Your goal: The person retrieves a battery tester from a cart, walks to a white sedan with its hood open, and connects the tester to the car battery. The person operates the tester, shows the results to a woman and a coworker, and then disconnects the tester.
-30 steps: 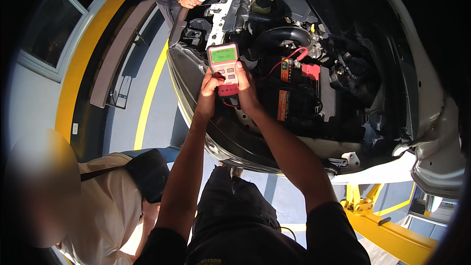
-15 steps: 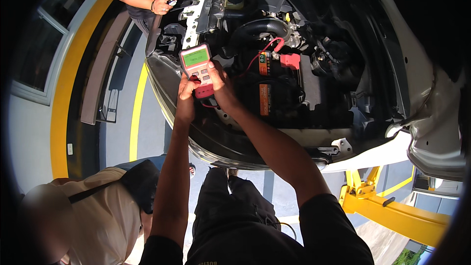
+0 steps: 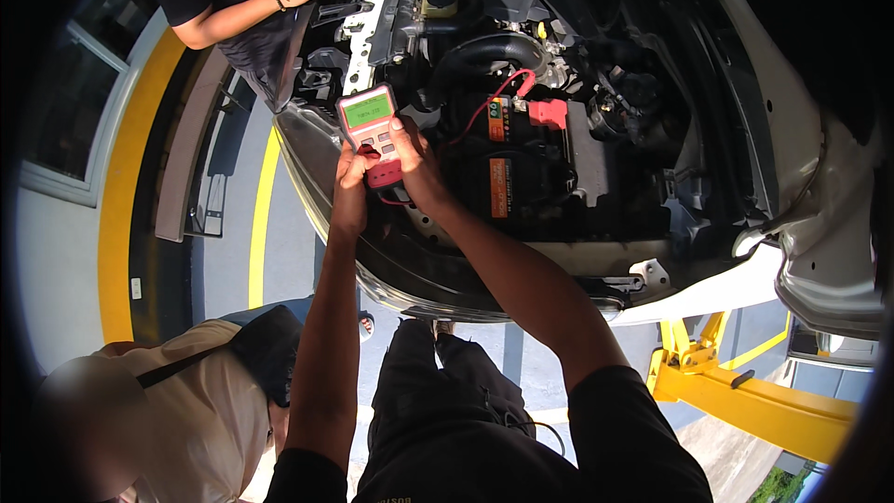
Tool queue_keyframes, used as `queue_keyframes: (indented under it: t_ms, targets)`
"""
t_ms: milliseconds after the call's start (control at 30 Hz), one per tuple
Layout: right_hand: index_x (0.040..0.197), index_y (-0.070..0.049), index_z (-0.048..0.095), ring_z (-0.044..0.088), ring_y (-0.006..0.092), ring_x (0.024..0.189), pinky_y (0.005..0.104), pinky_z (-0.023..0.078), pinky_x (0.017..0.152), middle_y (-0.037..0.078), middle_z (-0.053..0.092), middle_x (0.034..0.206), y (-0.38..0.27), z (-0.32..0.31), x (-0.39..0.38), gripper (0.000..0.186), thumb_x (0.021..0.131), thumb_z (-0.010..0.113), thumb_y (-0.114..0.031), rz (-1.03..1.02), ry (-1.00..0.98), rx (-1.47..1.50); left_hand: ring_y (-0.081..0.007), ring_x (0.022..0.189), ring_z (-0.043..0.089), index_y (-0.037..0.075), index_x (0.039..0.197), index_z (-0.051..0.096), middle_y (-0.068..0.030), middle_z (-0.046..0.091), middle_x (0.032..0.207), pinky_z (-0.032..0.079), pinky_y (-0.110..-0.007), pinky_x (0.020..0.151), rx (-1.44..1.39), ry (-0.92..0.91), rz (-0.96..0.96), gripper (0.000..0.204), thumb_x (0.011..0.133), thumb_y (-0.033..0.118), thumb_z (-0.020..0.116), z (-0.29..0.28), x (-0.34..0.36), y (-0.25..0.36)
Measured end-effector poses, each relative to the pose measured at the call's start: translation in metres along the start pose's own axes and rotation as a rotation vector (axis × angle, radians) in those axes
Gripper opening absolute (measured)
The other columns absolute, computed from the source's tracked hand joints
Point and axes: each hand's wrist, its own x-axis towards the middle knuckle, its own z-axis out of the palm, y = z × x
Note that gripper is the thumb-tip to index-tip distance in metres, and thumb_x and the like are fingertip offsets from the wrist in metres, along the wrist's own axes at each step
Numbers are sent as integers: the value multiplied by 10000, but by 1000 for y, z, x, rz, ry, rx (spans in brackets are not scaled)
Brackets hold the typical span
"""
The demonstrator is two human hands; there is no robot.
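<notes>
Tester point(image 3: 372, 129) – btwn L grip point(image 3: 350, 183) & R grip point(image 3: 417, 168) | both clasping its lwr part

Head-worn fisheye view, steeply downward onto nearby hands point(image 3: 418, 168) and engine bay point(image 3: 559, 255).

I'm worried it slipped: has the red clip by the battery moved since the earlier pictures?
No. The red clip keeps its place up and right of the upper orange label on the battery; the whole view shifted instead.

Pale wall point(image 3: 56, 256), 9 o'clock; dark window point(image 3: 70, 116), 10 o'clock. Bench point(image 3: 183, 158) between 9 and 10 o'clock. Grey floor point(image 3: 291, 261), yellow stripe point(image 3: 262, 228) at 9 o'clock. Bright sunlight.
</notes>
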Motion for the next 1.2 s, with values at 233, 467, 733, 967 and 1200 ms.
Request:
queue_keyframes:
  t_ms: [233,467,733,967,1200]
  targets:
    - [1227,7,590,653,298,1033,418,495,954,227,678,1114,2,-2,0,603,1137,442,-571,0,-2,-18,-194,1264,599,27,1450,580,-75,648,1351,413,-336,1148,59,6,-10,530,954,211,553,1,-2,2]
    - [1250,-6,611,643,228,1056,383,492,971,151,682,1120,0,-1,0,552,1158,439,-523,14,-21,84,-183,1224,637,12,1483,518,-98,674,1336,452,-325,1124,7,-22,-28,550,960,172,574,7,-2,11]
    - [1314,-14,616,620,202,1107,367,478,1014,114,670,1180,-6,1,-3,545,1168,423,-503,51,-33,69,-182,1224,634,33,1517,492,-88,665,1342,453,-330,1125,-38,-40,-22,590,948,160,584,2,-1,8]
    - [1308,-17,615,607,204,1113,365,470,1018,110,656,1187,-8,0,-3,549,1166,423,-512,40,-48,55,-175,1246,620,44,1526,491,-79,655,1353,442,-328,1135,-47,-45,4,608,937,159,590,1,0,4]
    - [1269,-19,615,605,199,1094,372,473,1000,112,654,1152,-13,3,-6,539,1166,424,-513,44,-30,40,-177,1257,615,31,1522,496,-82,655,1358,430,-334,1147,-28,-41,24,604,946,184,596,1,-2,6]
